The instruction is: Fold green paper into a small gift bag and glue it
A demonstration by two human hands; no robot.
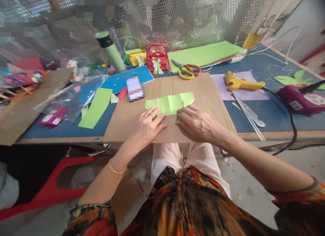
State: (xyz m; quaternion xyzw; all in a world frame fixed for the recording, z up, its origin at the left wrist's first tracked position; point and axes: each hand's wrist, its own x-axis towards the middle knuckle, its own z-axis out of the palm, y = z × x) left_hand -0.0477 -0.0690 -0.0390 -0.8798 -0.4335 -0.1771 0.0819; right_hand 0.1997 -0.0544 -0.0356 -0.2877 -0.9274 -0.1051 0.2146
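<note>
A folded strip of light green paper lies on a brown cardboard sheet in front of me. My left hand rests flat on the cardboard, its fingers stretched out and touching the strip's near left edge. My right hand lies palm down beside it, fingertips pressing on the strip's near edge at the middle. Neither hand grips anything.
Behind the cardboard lie scissors, a large green sheet, small paper baskets and a green bottle. A yellow glue gun, a metal ruler and a purple power box sit to the right. A green strip lies left.
</note>
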